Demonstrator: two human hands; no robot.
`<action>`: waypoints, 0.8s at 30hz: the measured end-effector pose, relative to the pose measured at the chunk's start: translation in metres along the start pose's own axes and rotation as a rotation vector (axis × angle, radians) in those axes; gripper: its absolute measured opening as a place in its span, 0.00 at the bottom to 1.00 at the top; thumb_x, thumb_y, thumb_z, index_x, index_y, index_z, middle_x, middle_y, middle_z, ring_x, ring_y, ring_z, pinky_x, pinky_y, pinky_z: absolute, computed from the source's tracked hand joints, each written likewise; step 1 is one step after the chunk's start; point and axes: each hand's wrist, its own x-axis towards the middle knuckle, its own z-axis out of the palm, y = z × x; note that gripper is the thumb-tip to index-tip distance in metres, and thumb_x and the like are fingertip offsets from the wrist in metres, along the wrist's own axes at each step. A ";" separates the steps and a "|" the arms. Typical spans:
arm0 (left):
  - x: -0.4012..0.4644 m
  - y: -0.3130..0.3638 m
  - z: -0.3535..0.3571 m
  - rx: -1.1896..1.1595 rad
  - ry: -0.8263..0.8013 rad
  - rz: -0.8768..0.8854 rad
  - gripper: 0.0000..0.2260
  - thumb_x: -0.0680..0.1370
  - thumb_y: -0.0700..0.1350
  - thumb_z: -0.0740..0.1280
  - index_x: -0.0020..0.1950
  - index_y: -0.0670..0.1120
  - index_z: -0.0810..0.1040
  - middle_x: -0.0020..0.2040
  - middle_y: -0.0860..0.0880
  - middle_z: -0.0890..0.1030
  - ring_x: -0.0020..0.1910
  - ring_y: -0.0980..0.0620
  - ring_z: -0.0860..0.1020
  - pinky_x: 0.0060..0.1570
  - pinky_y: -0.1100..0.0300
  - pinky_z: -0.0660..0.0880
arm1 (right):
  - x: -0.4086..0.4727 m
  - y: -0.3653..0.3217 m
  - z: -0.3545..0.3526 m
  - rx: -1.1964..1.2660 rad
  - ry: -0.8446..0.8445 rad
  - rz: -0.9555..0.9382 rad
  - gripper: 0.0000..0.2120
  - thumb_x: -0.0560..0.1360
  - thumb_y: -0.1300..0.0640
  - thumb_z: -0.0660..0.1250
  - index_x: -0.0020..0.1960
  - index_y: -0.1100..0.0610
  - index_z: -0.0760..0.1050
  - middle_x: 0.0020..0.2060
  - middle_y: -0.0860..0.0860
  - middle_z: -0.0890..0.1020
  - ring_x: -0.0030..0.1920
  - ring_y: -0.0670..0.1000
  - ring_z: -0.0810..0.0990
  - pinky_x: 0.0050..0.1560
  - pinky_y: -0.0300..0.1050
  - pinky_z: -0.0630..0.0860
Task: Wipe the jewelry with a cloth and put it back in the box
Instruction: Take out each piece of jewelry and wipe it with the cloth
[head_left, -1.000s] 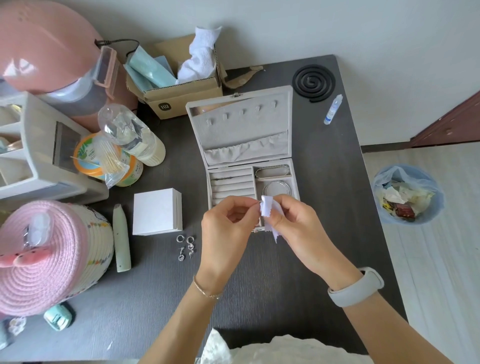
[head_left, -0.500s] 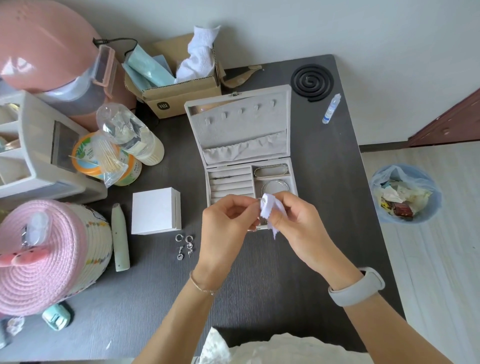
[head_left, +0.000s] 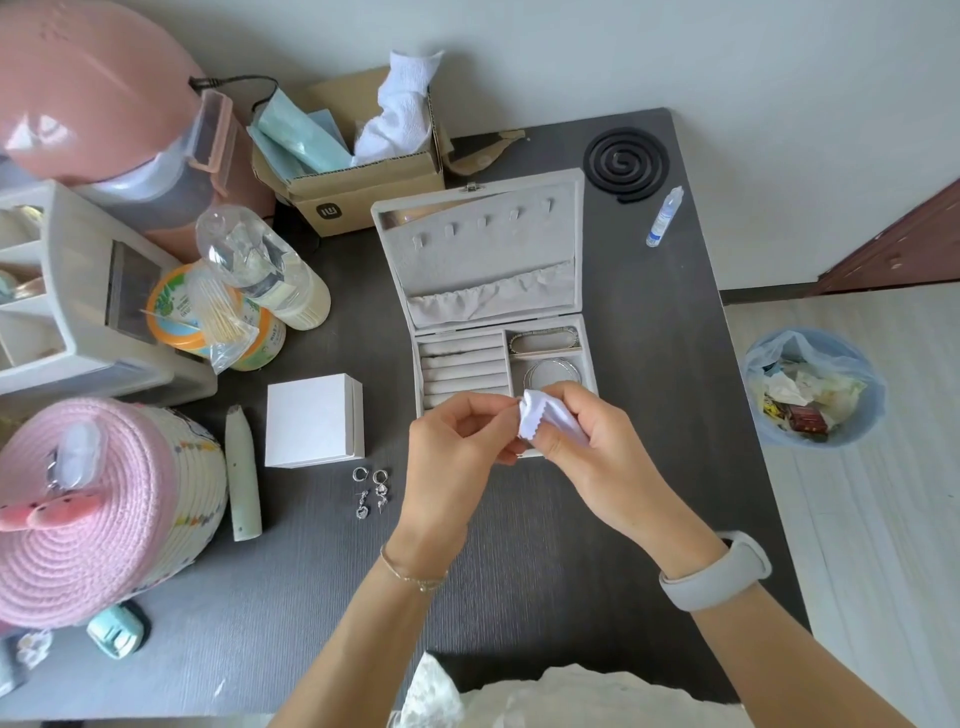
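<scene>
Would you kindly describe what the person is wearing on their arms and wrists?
Both forearms are bare, with no sleeves showing. The left wrist carries a thin gold-toned chain bracelet. The right wrist carries a smooth pale grey band, like a fitness tracker strap.

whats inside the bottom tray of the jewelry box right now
In the jewelry box, the top right compartment holds a bracelet, the one below thin bangles, left are bare ring rolls. The hands and cloth cover the front edge.
</scene>
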 end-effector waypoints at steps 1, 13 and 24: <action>0.000 -0.001 0.000 0.000 -0.016 -0.001 0.05 0.72 0.35 0.68 0.37 0.43 0.80 0.26 0.51 0.80 0.27 0.56 0.76 0.32 0.65 0.74 | 0.000 0.001 0.000 -0.003 0.010 0.002 0.02 0.73 0.53 0.63 0.41 0.49 0.73 0.29 0.40 0.77 0.33 0.39 0.74 0.35 0.30 0.69; 0.000 -0.001 -0.003 0.162 0.048 0.134 0.07 0.71 0.35 0.70 0.36 0.47 0.80 0.29 0.52 0.81 0.30 0.55 0.78 0.38 0.60 0.78 | -0.003 0.002 -0.004 0.119 0.035 0.068 0.17 0.68 0.43 0.63 0.31 0.56 0.70 0.24 0.45 0.71 0.30 0.42 0.70 0.37 0.33 0.68; -0.007 -0.001 -0.003 0.462 0.182 0.465 0.03 0.70 0.38 0.70 0.39 0.46 0.83 0.33 0.61 0.80 0.34 0.60 0.79 0.37 0.72 0.74 | -0.002 -0.005 -0.008 0.039 0.044 0.049 0.08 0.73 0.61 0.67 0.43 0.48 0.79 0.38 0.53 0.83 0.40 0.58 0.78 0.40 0.46 0.73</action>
